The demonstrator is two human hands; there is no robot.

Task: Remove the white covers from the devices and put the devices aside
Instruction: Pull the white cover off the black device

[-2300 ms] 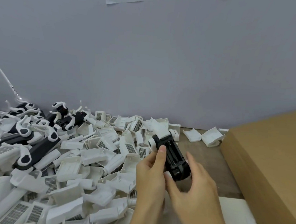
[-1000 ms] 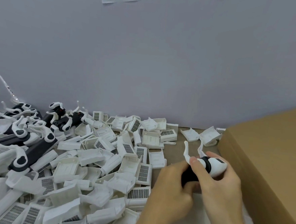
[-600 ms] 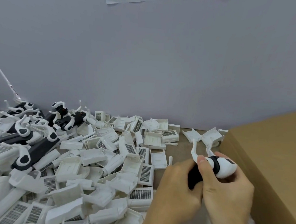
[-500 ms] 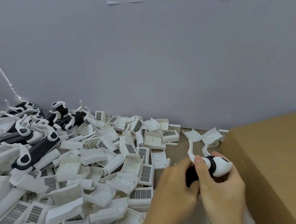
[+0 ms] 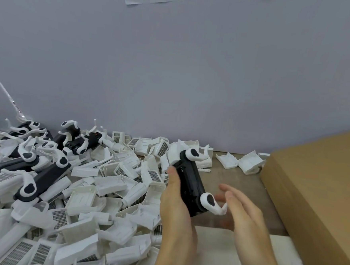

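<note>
A: How far along? 
B: Centre frame, the left hand grips a black device, seemingly uncovered; the right hand hovers beside it, fingers loose. A heap of white covers fills the lower left.

A: What's left? 
B: Setting it aside with the devices at left. A cardboard box crowds the right.

Soft even light, right hand motion-blurred, edges bowed

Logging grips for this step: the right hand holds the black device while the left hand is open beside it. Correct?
Not quite: the head view shows the left hand gripping the black device, while the right hand is open beside it.
</note>
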